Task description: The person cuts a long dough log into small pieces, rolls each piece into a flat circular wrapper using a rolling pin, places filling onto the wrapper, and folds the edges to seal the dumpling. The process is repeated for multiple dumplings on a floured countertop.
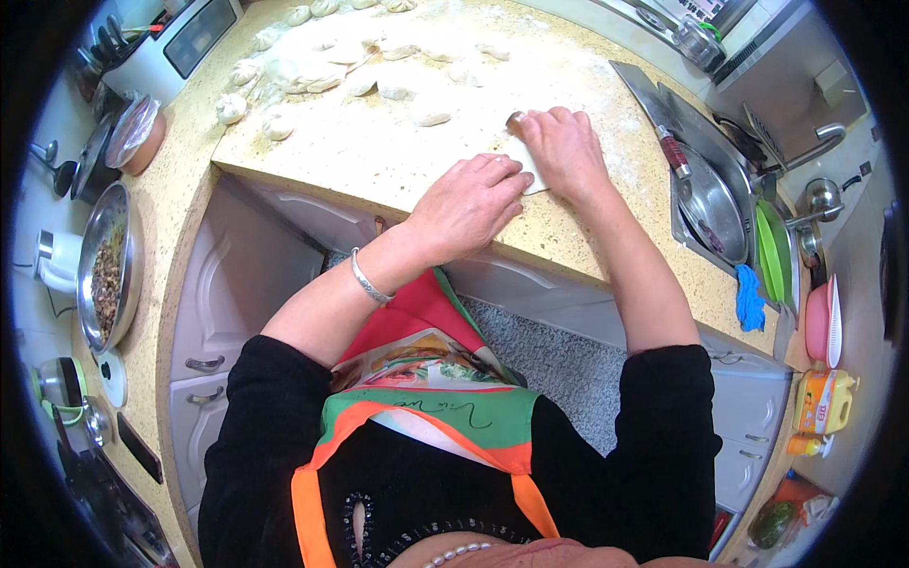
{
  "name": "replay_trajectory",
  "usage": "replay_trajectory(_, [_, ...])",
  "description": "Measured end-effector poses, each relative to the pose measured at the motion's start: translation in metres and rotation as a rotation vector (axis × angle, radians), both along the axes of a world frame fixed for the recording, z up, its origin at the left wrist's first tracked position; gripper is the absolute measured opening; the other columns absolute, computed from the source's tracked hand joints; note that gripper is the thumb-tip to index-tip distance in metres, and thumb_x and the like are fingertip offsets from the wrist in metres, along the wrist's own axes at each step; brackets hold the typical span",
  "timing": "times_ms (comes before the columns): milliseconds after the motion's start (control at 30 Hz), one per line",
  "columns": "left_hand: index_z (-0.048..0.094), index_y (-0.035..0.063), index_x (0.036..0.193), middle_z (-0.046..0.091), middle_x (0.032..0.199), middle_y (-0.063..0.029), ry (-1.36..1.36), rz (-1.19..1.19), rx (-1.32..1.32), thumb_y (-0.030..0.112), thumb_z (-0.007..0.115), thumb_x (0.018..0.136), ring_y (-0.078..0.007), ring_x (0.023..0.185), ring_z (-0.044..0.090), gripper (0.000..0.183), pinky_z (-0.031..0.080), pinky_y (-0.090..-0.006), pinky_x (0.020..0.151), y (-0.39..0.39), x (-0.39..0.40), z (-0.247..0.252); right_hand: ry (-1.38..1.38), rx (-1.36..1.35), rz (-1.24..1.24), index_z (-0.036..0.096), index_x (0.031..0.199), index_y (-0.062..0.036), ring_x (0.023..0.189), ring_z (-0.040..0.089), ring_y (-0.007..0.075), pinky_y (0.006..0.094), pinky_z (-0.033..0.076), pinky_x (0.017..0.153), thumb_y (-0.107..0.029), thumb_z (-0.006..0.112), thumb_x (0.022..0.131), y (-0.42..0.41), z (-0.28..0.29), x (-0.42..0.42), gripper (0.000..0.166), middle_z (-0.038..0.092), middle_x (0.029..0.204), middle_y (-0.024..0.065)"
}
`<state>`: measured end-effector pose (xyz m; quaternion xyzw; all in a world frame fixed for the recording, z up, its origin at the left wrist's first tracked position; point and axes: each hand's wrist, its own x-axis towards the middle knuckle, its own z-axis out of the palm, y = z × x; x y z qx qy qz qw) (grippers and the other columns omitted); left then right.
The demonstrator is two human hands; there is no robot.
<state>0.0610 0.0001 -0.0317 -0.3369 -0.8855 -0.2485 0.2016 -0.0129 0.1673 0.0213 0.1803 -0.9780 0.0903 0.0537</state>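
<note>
My right hand (564,153) lies over a wooden rolling pin (514,121). Only the pin's brown end shows past the fingers; the rest is hidden under the palm. A flat white dough wrapper (521,150) is partly visible between my hands, near the front edge of the floured countertop (454,153). The fingertips of my left hand (469,206) are on the wrapper's near left side. Farther left, small dough pieces (432,119) are scattered in flour, beside a heap of floured wrappers (309,77). Pleated, filled buns (278,126) sit around the heap's left side.
At right, a sink (673,213) holds a steel basin (728,213) and a cleaver with a red handle (672,150). A blue cloth (749,298) hangs at its front edge. The left counter bears a steel bowl (128,298) of chopped filling and a plastic-covered tub (145,145).
</note>
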Motion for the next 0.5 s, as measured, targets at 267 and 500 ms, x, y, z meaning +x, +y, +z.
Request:
replay_trajectory(267, [0.067, 0.0102, 0.123, 0.061, 0.122, -0.011, 0.084, 0.048, 0.012, 0.018, 0.066, 0.093, -0.03, 0.116, 0.056, 0.031, 0.047, -0.0434, 0.098, 0.012, -0.002, -0.002, 0.033, -0.09, 0.109, 0.066, 0.115, -0.0041, 0.107, 0.067, 0.0377, 0.0473, 0.053, 0.092, -0.032, 0.061, 0.1, 0.027, -0.006, -0.037, 0.033, 0.069, 0.113, 0.0218])
replay_trajectory(500, [0.068, 0.0133, 0.111, 0.059, 0.102, -0.0073, 0.08, 0.093, -0.255, 0.021, 0.063, 0.09, -0.0275, 0.103, 0.054, 0.022, 0.046, -0.0429, 0.089, 0.019, -0.037, 0.019, 0.041, -0.328, 0.126, 0.063, 0.12, -0.0003, 0.105, 0.068, 0.0372, 0.0453, 0.052, 0.093, -0.024, 0.063, 0.098, 0.043, 0.041, -0.033, 0.032, 0.07, 0.109, 0.0234])
